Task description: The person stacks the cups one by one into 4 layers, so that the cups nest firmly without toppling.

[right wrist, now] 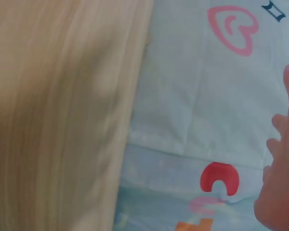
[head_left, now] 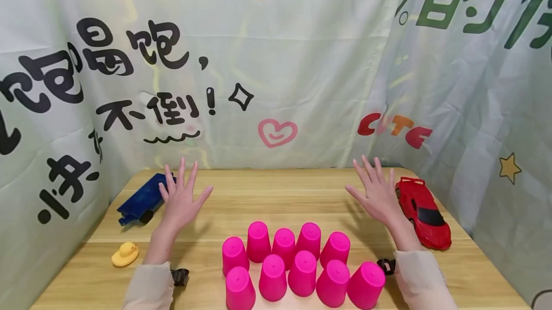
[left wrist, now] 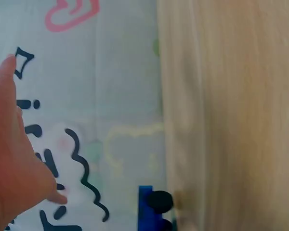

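Both hands hover over the table with fingers spread and nothing in them. The left hand [head_left: 181, 202] is nearest the blue toy trailer [head_left: 144, 200], overlapping its right end in the head view. Beside the red toy car [head_left: 424, 214] is the right hand [head_left: 377, 197], palm down with straight fingers. Between the forearms, several pink cups [head_left: 272, 277] stand upside down in two rough rows at the near side. In the left wrist view the left hand [left wrist: 19, 154] shows at the left edge; the right hand [right wrist: 282, 163] fills the right edge of its own wrist view.
A yellow rubber duck [head_left: 125, 254] sits left of the left forearm. The wooden table [head_left: 276, 195] ends at a printed curtain [head_left: 276, 70] that hangs behind it and along both sides. Dark wrist straps [head_left: 180, 277] show at the sleeves.
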Demonstrator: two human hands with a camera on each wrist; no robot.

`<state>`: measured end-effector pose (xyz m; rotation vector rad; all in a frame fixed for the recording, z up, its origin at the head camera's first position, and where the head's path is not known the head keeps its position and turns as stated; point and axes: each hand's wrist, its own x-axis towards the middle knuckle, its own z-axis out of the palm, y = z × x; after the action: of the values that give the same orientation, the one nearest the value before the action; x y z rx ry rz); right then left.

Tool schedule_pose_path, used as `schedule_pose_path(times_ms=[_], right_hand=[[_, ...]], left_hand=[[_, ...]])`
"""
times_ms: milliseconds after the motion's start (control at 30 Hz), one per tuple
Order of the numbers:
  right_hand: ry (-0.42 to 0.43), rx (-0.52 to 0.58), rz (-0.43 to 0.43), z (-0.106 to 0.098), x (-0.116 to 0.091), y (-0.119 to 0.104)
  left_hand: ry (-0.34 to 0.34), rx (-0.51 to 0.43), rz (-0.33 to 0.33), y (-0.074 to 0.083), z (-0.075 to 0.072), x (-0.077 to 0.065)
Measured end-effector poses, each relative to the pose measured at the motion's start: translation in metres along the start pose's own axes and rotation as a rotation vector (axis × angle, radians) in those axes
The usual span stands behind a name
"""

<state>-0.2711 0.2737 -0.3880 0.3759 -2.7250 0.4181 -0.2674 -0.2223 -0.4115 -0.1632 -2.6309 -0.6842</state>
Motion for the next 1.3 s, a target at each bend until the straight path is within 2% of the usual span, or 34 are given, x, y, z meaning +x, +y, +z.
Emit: schedule_pose_path(times_ms=[133, 267, 400, 533, 667, 933, 1200, 1300], right_hand=[[0.032, 0.102, -0.057, -0.003, -0.003, -0.006], [0.029, 0.312, -0.127, -0.006, -0.007, -0.008], [-0.043, 0.512, -0.207, -0.009, -0.013, -0.008], [-0.149, 0.598, -0.246, -0.011, -0.022, -0.006], [-0.251, 0.625, -0.276, -0.012, -0.031, -0.005], [-0.463, 0.661, -0.295, -0.009, -0.042, -0.009], [-0.644, 0.747, -0.234, -0.002, -0.045, -0.012], [-0.679, 0.739, -0.254, 0.001, -0.047, -0.011]], left_hand=[[-0.029, -0.161, 0.045, 0.006, -0.009, -0.006], [-0.092, -0.309, 0.108, 0.012, -0.02, -0.015], [-0.166, -0.418, 0.163, 0.017, -0.028, -0.026], [-0.233, -0.507, 0.219, 0.02, -0.032, -0.039], [-0.293, -0.537, 0.26, 0.02, -0.029, -0.051], [-0.381, -0.479, 0.299, 0.021, -0.018, -0.066], [-0.528, -0.467, 0.302, 0.026, -0.017, -0.072], [-0.566, -0.484, 0.31, 0.027, -0.015, -0.072]])
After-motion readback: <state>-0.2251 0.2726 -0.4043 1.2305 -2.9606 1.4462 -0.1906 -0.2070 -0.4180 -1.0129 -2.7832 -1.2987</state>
